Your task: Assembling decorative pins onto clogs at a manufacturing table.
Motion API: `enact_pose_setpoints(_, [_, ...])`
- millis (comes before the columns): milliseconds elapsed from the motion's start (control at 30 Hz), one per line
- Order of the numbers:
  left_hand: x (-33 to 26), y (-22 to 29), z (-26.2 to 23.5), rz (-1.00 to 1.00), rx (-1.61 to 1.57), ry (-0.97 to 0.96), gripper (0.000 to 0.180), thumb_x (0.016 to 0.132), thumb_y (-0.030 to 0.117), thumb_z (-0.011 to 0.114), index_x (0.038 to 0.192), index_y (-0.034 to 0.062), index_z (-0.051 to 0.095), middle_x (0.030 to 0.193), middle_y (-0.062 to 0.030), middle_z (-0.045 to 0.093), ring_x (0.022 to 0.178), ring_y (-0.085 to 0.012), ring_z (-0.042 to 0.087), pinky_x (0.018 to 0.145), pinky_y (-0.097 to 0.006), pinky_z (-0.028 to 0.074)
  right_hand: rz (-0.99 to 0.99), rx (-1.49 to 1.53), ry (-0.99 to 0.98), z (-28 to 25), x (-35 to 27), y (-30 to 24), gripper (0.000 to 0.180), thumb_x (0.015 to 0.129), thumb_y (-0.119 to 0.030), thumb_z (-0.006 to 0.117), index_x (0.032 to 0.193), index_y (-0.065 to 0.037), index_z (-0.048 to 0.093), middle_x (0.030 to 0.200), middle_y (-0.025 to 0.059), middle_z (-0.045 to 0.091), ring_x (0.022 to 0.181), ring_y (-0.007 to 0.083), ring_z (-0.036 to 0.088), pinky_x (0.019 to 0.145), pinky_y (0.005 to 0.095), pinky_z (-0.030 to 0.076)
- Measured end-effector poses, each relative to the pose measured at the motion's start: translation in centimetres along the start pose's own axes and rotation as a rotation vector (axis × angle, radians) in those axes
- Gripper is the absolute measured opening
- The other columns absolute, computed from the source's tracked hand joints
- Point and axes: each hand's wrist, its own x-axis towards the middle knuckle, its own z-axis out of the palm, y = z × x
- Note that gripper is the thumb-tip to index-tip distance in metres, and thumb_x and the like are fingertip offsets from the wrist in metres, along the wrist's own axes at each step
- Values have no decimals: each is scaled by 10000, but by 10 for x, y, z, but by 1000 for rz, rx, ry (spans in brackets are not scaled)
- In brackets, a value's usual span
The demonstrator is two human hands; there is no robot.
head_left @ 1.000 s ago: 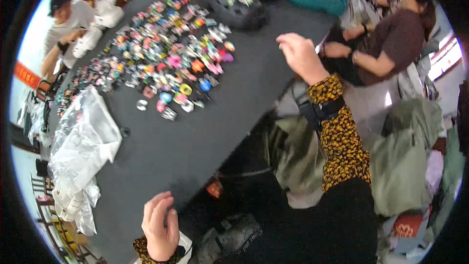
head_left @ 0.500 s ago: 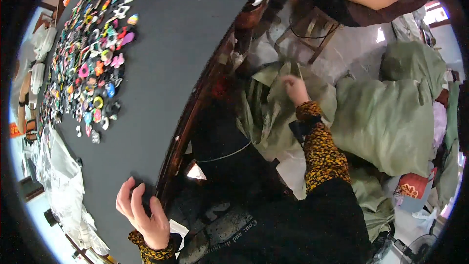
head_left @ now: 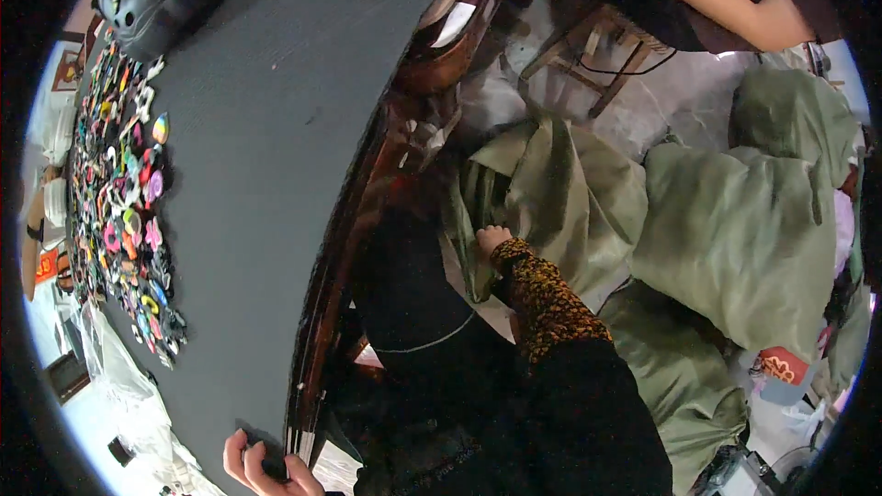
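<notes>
My right hand point(head_left: 493, 239) reaches down beside the table, its fingers closed on the rim of an olive-green woven sack point(head_left: 579, 193). The sack's dark mouth partly shows just above the hand. At the table's near edge rests my left hand point(head_left: 271, 476), its fingers apart and bent, holding nothing that I can see; the lower frame edge cuts it off. Far from both hands, a heap of small multicoloured charms point(head_left: 119, 211) lies along the left side of the dark grey tabletop point(head_left: 248, 174).
More full green sacks point(head_left: 735, 230) stand on the right. A black tub point(head_left: 152, 14) sits at the table's far end. Clear plastic bags point(head_left: 129, 377) lie along its left edge. Beyond a wooden stool point(head_left: 602, 55), another person's arm point(head_left: 726, 9) shows at the top right.
My right hand has come down and nearer, from above the sack to its rim. My left hand sits lower in view. The view has shifted, and more of the black tub shows.
</notes>
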Motion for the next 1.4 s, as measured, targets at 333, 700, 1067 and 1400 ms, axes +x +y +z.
enact_pose_setpoints(333, [-4, 0, -2, -60, 70, -7, 327, 833, 226, 649, 1029, -16, 550, 1092, -222, 539, 983, -358, 528, 872, -462, 420, 377, 113, -165, -93, -67, 67, 313, 953, -306, 464, 1176, -134, 601, 1066, 92, 637, 988, 237, 598, 907, 365, 446])
enact_pose_setpoints(700, [-33, -27, -8, -130, 153, -108, 379, 943, 272, 500, 1199, 7, 412, 1317, -224, 382, 1221, -350, 367, 1051, -496, 262, 305, -169, -36, -10, -180, 155, 250, 921, -280, 499, 1023, -160, 693, 975, 86, 691, 912, 231, 650, 882, 379, 470])
enact_pose_setpoints(1067, [-8, 4, 6, -78, 107, 14, 361, 870, 268, 634, 1044, -25, 514, 1125, -226, 517, 991, -351, 504, 860, -458, 405, 129, -42, 35, 36, -77, 82, 238, 857, -283, 559, 978, -114, 675, 943, 85, 683, 917, 286, 636, 912, 470, 433])
enact_pose_setpoints(1400, [-8, 4, 14, -82, 83, 38, 418, 887, 335, 607, 1066, -22, 483, 1080, -182, 480, 960, -312, 464, 856, -465, 373, 154, 452, 352, 105, 0, 59, 391, 881, -353, 588, 1156, -74, 576, 915, 119, 651, 818, 294, 629, 716, 436, 500])
